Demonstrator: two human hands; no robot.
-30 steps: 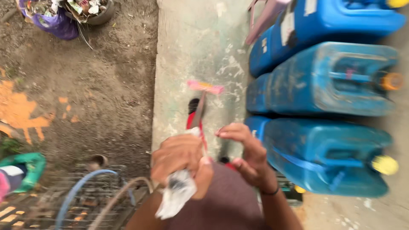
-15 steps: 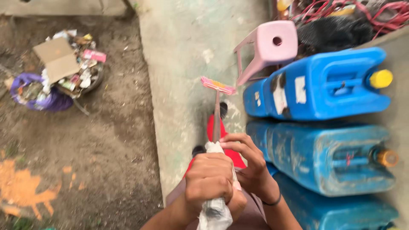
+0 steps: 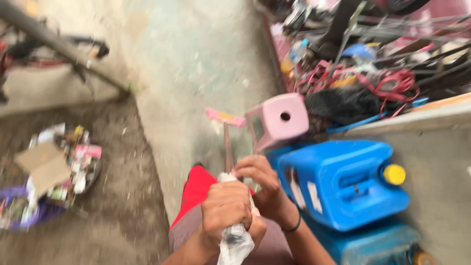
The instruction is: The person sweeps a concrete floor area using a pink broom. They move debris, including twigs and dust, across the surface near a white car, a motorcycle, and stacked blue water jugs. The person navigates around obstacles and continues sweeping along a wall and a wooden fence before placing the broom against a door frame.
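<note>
Both hands low centre: left hand (image 3: 226,208) fisted round the white wrap (image 3: 234,243) on the stick's (image 3: 228,147) handle end, right hand (image 3: 259,184) pinching the shaft just above. Pink head (image 3: 224,117) pointed up-frame, near pink stool (image 3: 277,120). Looked light, stiff; wrapped end prob. best grip, wrap maybe slippery.

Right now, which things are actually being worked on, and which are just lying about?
In hand:
left hand
right hand
thin stick with a pink head
white wrapping

Lying about:
pink stool
blue jerrycan
rubbish pile
red cables
</note>
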